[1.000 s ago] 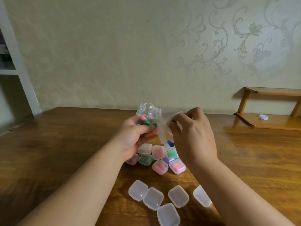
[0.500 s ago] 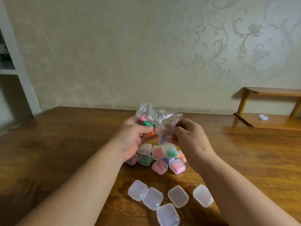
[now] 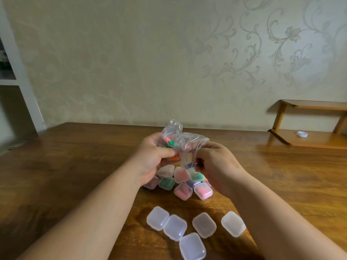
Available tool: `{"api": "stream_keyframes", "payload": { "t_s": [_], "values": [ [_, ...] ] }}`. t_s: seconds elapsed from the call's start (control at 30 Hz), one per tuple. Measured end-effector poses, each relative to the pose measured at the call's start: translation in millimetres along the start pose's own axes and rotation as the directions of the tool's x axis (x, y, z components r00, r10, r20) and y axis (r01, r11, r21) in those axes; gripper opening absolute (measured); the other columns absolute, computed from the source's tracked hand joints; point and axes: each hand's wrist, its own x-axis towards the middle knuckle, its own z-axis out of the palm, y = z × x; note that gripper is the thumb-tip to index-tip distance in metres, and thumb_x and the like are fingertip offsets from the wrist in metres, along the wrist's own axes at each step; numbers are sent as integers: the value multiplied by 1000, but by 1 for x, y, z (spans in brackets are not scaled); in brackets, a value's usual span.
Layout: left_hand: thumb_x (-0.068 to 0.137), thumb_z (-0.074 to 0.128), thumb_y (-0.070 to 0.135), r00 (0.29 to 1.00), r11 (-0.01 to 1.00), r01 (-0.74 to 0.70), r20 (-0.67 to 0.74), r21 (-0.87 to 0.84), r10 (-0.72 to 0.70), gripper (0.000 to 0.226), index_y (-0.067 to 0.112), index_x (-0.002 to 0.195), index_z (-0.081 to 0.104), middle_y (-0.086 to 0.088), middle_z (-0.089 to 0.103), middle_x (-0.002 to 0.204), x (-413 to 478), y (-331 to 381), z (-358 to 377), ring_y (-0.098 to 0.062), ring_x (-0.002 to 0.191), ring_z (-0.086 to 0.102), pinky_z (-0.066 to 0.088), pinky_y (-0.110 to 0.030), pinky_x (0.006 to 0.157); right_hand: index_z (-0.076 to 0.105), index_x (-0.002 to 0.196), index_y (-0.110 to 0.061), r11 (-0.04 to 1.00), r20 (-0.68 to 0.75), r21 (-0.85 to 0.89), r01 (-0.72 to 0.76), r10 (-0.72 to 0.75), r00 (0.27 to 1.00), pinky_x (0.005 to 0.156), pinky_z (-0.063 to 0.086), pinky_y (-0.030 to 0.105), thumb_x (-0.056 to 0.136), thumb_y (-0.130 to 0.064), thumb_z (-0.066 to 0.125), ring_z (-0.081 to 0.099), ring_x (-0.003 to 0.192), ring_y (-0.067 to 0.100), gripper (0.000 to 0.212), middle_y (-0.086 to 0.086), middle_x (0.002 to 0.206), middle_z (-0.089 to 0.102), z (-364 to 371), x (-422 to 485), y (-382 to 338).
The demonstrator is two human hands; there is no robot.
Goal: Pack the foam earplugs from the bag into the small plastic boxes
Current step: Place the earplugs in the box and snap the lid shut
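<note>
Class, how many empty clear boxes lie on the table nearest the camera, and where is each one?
5. A row of four: leftmost box, second box touching it, third box, rightmost box. The fifth box lies nearer the camera. None looks hidden.

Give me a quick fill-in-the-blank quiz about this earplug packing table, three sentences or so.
1. ___ empty translucent square plastic boxes lie nearest the person.
2. The left hand and right hand hold a crumpled clear plastic bag of colourful foam earplugs above the brown ___ table.
3. The small round cap on the low shelf at the right is ___.
Missing words: five; wooden; white.
</note>
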Motion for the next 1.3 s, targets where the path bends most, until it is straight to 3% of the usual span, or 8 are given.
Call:
{"api": "stream_keyframes", "payload": {
  "t_s": [0.17,0.4,0.6,0.73,0.87,0.97,1.1,1.3],
  "values": [
    [82,71,-10,999,999,5,-51,50,-3,32,12,104,67,-13,70,111,2,-2,-3,-26,97,72,59,-33,77,65,94,-29,989,9,-106,100,-99,995,51,42,12,98,-4,47,53,62,6,31,-4,93,67,1,1,1],
    [79,76,-1,997,998,5,-76,57,0,33,17,106,69,-13,72,113,6,-7,0,-33,106,69,54,-55,97,67,118,-18,928,-89,-327,177,-217,972,75,55,22,92,-16,65,65,93,12,27,-3,106,70,8,14,6],
    [83,72,0,999,1000,-25,-31,-4,24,27,18,103,68,-11,72,111,5,-6,0,-26,98,71,60,-38,81,67,109,-15,892,-145,-405,203,-282,948,74,58,29,92,-20,63,64,84,14,18,-2,96,68,9,18,7],
    [88,60,-11,997,992,-51,-72,-119,42,29,18,88,58,-7,68,88,8,-2,-4,-19,76,70,58,-33,70,67,106,-18,948,-204,-217,232,-277,939,75,60,32,90,-18,68,67,87,16,16,-3,96,70,3,16,6],
    [86,68,-4,975,994,-106,-199,-37,97,28,23,89,62,-2,67,95,16,-6,-11,-21,87,65,47,-29,62,66,106,-24,973,-249,-49,226,-231,941,76,59,32,90,-22,68,67,89,13,16,-6,98,70,2,15,8],
    [85,76,7,948,995,-96,-307,-16,86,26,26,97,63,-5,68,108,24,-11,-19,-21,93,66,46,-27,63,65,92,-22,973,-286,-76,218,-230,930,65,52,26,89,-23,69,60,75,11,5,-5,88,67,0,17,10],
    [86,75,8,911,996,-33,-413,-84,-5,26,23,102,61,-4,68,106,32,-14,-28,-18,90,68,51,-29,71,65,88,-21,975,-292,-83,207,-223,930,60,46,25,88,-21,70,54,69,11,5,-2,84,65,-3,17,12],
    [89,72,9,920,994,7,-389,-112,-50,24,19,105,57,-8,66,109,39,-23,-30,-19,92,67,57,-34,82,66,91,-20,973,-273,-120,197,-223,936,59,46,20,88,-21,70,57,73,10,5,-5,84,64,-3,18,13]
  ]
}}
